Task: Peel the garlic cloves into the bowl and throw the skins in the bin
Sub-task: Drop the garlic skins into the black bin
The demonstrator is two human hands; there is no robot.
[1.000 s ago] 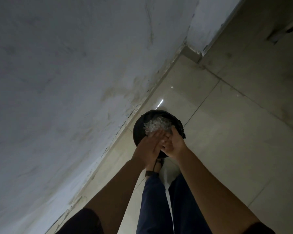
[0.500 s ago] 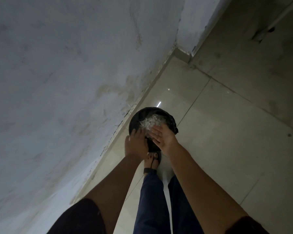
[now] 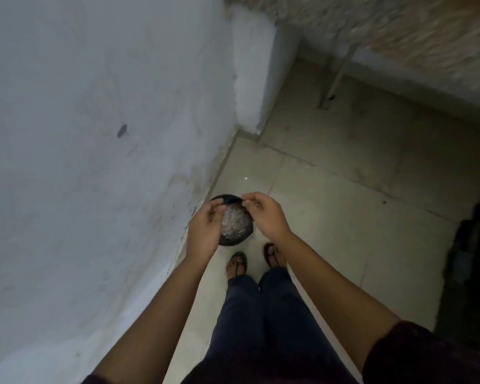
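A: Where's the bin?

B: Small round black bin (image 3: pixel 236 241), pale papery garlic skins (image 3: pixel 234 223) heaped inside. It stands on the beige tiled floor (image 3: pixel 330 217), at the floor's left edge, just beside the white plastered wall (image 3: pixel 94 162).

A: And the hands?

B: Both above the bin. Left hand (image 3: pixel 204 231) over its left rim, fingers loosely curled, nothing seen in it. Right hand (image 3: pixel 265 216) over the right rim, thumb & forefinger tips close; can't tell if they pinch a scrap. Sandalled feet (image 3: pixel 236 266) near the bin.
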